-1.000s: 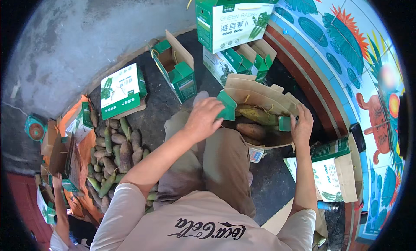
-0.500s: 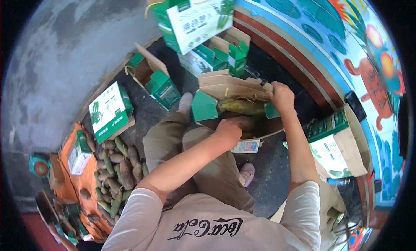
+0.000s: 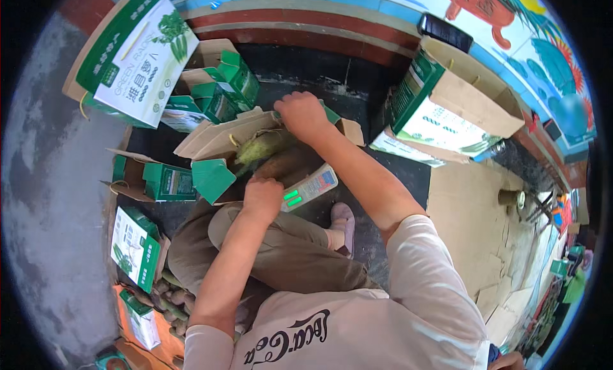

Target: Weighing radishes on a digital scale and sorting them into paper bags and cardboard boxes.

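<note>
At the open box (image 3: 203, 142), left hand (image 3: 263, 194) and right hand (image 3: 302, 116) stay apart, grips unclear; green panel lights (image 3: 292, 199) now show.

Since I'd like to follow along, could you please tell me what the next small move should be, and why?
Probably the left hand should fold the green end flap inward: it splays outward close by, the open carton holds long vegetables, and the right hand is at the carton's far edge.

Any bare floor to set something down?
Dark floor between right forearm and tan cardboard; the cardboard's left part too. Crowded: open carton with produce, left hand and right hand at it; more cartons left of it.
</note>
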A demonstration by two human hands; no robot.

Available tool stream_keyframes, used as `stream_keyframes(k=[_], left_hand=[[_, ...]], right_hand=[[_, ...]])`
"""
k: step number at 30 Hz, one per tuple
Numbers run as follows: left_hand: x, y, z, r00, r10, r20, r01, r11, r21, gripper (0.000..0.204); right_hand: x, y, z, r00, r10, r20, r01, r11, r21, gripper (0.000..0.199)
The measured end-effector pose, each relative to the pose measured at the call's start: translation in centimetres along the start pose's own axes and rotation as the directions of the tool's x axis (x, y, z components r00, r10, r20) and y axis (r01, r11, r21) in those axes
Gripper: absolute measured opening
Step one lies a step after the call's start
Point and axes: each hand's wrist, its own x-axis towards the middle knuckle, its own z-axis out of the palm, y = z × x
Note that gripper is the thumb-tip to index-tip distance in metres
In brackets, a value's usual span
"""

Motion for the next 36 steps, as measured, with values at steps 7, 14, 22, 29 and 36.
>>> stream_keyframes(k=[7,14,22,29,36], left_hand=[[0.4,1.4,-0.6,0.985,0.169,-0.041,-0.169,0.986,0.016,0.009],[0.8,8.3,-2.9,0.834,0.496,-0.242,-0.524,0.849,-0.064,0.008],[-0.3,23.7,-2.2,0.541,0.809,-0.23,-0.837,0.545,-0.054,0.006],[-0.8,28.5,-5.0,0.393,0.83,-0.396,-0.919,0.336,-0.208,0.009],[0.2,14.2,-8.9,0.622,0.44,-0.647,-0.72,0.646,-0.253,0.019]], right_hand=[[-4.1,2.7,-3.4,0.992,0.117,-0.046,-0.118,0.993,-0.024,0.007],[-15.7,7.7,-11.6,0.932,0.354,-0.075,-0.356,0.934,-0.027,0.006],[-32.3,9.5,-23.8,0.683,0.715,0.147,-0.65,0.687,-0.325,0.011],[-45.2,8.3,-32.3,0.443,0.889,0.117,-0.783,0.447,-0.432,0.016],[-62.6,11.3,-30.9,0.108,0.991,0.074,-0.731,0.129,-0.67,0.022]])
